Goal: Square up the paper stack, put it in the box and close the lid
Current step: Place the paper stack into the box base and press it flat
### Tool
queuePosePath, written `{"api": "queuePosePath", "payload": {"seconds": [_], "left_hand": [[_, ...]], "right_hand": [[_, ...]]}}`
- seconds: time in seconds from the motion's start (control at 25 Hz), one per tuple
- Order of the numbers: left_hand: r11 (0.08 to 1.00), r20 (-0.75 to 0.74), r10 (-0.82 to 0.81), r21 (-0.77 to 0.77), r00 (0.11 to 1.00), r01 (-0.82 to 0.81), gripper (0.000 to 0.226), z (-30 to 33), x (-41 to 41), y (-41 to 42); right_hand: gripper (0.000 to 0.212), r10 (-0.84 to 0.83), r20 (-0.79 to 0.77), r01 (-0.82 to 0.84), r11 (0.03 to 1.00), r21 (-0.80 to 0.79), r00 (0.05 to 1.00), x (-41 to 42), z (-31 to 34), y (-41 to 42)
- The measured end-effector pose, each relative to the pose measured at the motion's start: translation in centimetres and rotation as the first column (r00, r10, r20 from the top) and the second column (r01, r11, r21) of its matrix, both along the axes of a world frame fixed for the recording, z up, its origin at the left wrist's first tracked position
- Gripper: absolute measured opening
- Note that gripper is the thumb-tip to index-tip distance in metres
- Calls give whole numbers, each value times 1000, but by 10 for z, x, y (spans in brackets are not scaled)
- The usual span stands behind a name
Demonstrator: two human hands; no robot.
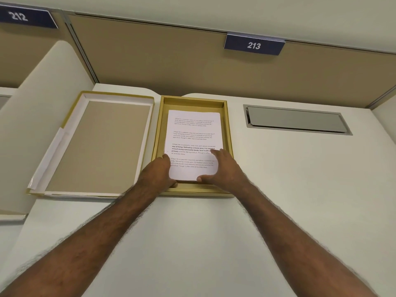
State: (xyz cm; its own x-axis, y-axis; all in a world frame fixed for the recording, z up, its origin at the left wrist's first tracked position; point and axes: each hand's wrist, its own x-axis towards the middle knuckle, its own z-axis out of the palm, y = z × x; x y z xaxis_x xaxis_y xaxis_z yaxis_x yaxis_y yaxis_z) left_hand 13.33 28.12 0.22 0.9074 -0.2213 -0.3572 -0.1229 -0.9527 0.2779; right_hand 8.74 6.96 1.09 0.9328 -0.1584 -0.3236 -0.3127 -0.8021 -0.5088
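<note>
Now paper stack [192, 144] in box [228, 133], between hands [190, 170]

White desk [278, 189]; tan partition [171, 61] behind; signs 212, 213; perhaps metal cable hatch [296, 120].

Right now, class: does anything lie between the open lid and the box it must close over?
Nothing lies between them: the lid sits inside-up directly left of the box, side by side. But both hands, the left hand and right hand, are inside the box on the paper stack and must withdraw first.
</note>
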Motion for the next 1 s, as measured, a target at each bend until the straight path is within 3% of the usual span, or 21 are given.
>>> {"api": "queuePosePath", "payload": {"seconds": [0.24,0.4,0.72,0.88,1.0], "left_hand": [[1000,27,1,-15,1000,-1,91,-5,-2,1],[999,49,-34,6,998,34,92,-8,-2,3],[998,70,-64,3,996,64,82,-10,1,5],[998,60,-66,-14,996,67,89,-11,-4,7],[992,98,-38,-115,994,49,82,-7,-13,14]], "right_hand": [[120,-24,35,20,992,123,999,-4,-3,-5],[120,66,5,-66,998,-10,998,-10,-5,-7],[87,124,-16,-125,978,-170,992,-11,-4,-2],[94,107,-17,-109,982,-154,994,-11,-7,-2],[103,85,16,-82,988,-134,996,-10,-9,1]]}}
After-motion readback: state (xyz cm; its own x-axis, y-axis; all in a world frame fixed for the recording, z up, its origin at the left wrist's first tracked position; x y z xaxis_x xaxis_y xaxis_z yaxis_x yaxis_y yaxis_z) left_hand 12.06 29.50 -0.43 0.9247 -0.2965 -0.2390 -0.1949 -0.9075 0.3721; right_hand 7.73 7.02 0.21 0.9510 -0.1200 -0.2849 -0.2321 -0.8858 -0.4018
